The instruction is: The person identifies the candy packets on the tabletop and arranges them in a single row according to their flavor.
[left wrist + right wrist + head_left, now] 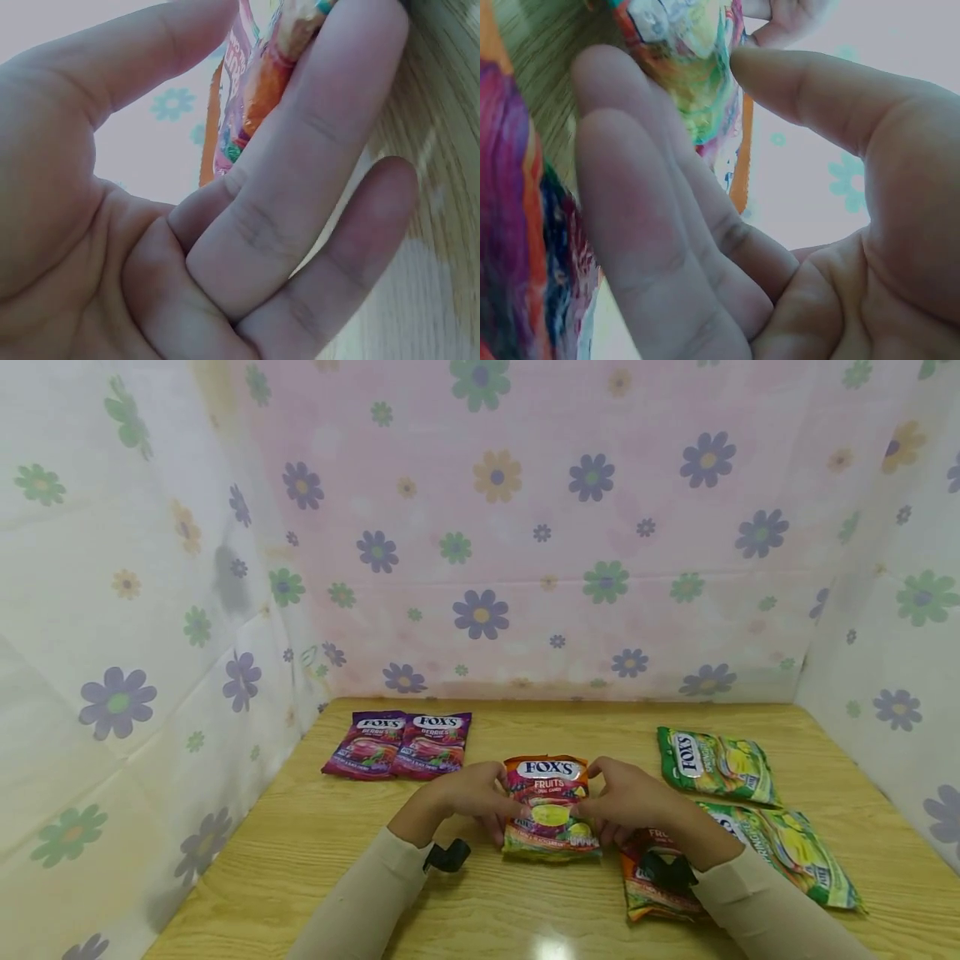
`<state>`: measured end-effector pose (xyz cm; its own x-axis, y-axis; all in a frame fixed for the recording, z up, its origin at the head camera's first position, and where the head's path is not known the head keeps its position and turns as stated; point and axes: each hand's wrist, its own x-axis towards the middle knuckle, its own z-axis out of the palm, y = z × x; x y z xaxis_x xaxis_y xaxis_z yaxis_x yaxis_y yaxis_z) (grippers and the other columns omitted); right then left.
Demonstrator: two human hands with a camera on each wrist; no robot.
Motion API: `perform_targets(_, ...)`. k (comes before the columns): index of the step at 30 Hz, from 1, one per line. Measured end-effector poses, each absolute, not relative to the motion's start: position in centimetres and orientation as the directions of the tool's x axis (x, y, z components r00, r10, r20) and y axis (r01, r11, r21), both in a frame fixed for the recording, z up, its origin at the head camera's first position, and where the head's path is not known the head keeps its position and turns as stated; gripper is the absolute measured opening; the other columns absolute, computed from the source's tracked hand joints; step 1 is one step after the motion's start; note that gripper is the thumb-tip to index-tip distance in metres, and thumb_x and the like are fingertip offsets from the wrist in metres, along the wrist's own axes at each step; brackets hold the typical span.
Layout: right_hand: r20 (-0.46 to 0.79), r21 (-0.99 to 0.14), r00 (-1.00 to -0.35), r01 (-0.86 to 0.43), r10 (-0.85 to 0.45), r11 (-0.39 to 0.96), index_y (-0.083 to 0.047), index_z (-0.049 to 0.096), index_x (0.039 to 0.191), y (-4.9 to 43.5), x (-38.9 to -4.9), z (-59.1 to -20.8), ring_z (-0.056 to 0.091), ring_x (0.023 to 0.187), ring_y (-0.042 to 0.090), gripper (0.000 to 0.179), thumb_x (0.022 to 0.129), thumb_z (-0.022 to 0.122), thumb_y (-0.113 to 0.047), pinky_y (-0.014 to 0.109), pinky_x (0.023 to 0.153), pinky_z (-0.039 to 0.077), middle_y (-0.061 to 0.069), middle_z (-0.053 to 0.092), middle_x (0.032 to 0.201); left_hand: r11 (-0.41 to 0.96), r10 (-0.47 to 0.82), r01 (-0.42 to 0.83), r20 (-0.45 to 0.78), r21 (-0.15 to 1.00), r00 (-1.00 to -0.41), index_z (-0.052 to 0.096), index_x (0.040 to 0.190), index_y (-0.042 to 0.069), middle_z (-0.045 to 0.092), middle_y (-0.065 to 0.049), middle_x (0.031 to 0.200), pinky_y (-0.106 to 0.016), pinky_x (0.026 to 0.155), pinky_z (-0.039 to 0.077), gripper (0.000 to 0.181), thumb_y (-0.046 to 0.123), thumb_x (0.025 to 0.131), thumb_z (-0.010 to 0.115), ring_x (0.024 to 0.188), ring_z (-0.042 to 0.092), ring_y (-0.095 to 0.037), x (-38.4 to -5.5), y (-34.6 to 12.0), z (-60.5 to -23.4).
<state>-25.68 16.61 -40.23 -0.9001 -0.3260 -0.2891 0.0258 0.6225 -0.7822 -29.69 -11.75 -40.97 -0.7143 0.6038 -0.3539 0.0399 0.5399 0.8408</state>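
Note:
An orange and red bag of Fox's Fruits candy (pixel 551 839) is held at its left and right sides between both hands. My left hand (pixel 474 793) grips the left side, thumb over the front and fingers along the edge. On the opposite side, my right hand (pixel 637 797) does the same. In the left wrist view the bag (pixel 262 86) shows between thumb and fingers; in the right wrist view its yellow and green print (pixel 697 90) lies by the thumb tip. A second Fruits bag (pixel 645 897) lies partly hidden under the right wrist.
Two purple Berries candy bags (pixel 431 747) lie overlapping side by side at the back left of the wooden table (pixel 480 910). At the right are two green candy bags, one farther back (pixel 723 767) and one nearer (pixel 802 856). Flowered cloth walls (pixel 540 560) enclose the table.

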Motion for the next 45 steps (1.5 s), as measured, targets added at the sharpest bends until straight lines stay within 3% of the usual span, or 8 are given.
perform_targets(8, -0.244, -0.812, -0.916, 0.013, -0.319, 0.583, -0.002, 0.035, 0.154, 17.1, -26.3, -40.4, 0.072, 0.063, 0.029, 0.083, 0.092, 0.079, -0.034, 0.040, 0.057, 0.061, 0.010, 0.072, 0.080, 0.486, 0.609, 0.088, -0.264, 0.869, -0.748, 0.051, 0.115, 0.003, 0.075, -0.018, 0.077, -0.037, 0.070, 0.063, 0.045, 0.033, 0.094, 0.077, 0.068, 0.075, -0.038, -30.0, -11.6, -40.8)
perform_targets(15, -0.179, -0.838, -0.920, -0.043, -0.349, 0.545, 0.001, 0.031, 0.158, 17.4, -26.7, -40.2, 0.068, 0.059, 0.028, 0.084, 0.095, 0.076, -0.029, 0.041, 0.056, 0.058, 0.011, 0.071, 0.077, 0.449, 0.589, 0.125, -0.188, 0.885, -0.786, 0.048, 0.135, 0.004, 0.076, -0.009, 0.084, -0.044, 0.076, 0.063, 0.050, 0.025, 0.097, 0.073, 0.077, 0.074, -0.042, -30.3, -11.6, -40.5)
perform_targets(21, -0.134, -0.884, -0.938, -0.032, -0.320, 0.466, -0.006, 0.032, 0.160, 17.5, -27.2, -39.8, 0.069, 0.071, 0.036, 0.084, 0.093, 0.078, -0.027, 0.046, 0.062, 0.062, 0.011, 0.071, 0.090, 0.410, 0.575, 0.149, -0.128, 0.900, -0.808, 0.041, 0.148, 0.006, 0.074, -0.009, 0.089, -0.049, 0.082, 0.063, 0.063, 0.026, 0.098, 0.073, 0.083, 0.071, -0.047, -30.7, -11.9, -40.2)
perform_targets(28, -0.089, -0.934, -0.951, -0.023, -0.295, 0.357, -0.016, 0.032, 0.161, 17.8, -27.4, -39.4, 0.068, 0.075, 0.031, 0.083, 0.093, 0.078, -0.026, 0.053, 0.069, 0.063, 0.014, 0.072, 0.099, 0.375, 0.555, 0.164, -0.079, 0.913, -0.828, 0.037, 0.155, 0.010, 0.071, -0.010, 0.096, -0.053, 0.083, 0.061, 0.071, 0.030, 0.097, 0.073, 0.087, 0.068, -0.051, -31.0, -12.1, -40.0)
perform_targets(38, -0.033, -0.977, -0.959, -0.029, -0.281, 0.213, -0.026, 0.032, 0.163, 17.7, -27.8, -39.1, 0.068, 0.082, 0.029, 0.080, 0.096, 0.076, -0.028, 0.050, 0.077, 0.063, 0.017, 0.069, 0.107, 0.325, 0.480, 0.173, -0.004, 0.930, -0.877, 0.040, 0.156, 0.014, 0.067, -0.010, 0.105, -0.058, 0.078, 0.060, 0.074, 0.028, 0.094, 0.077, 0.077, 0.069, -0.037, -31.2, -12.2, -39.7)
perform_targets(45, -0.029, -0.969, -0.969, -0.034, -0.246, 0.245, -0.031, 0.037, 0.160, 16.7, -28.5, -38.5, 0.069, 0.087, 0.028, 0.076, 0.095, 0.076, -0.029, 0.044, 0.076, 0.063, 0.016, 0.062, 0.118, 0.307, 0.448, 0.192, 0.036, 0.932, -0.893, 0.043, 0.155, 0.016, 0.065, -0.010, 0.106, -0.053, 0.071, 0.060, 0.072, 0.027, 0.093, 0.077, 0.076, 0.067, -0.025, -31.5, -12.8, -39.4)
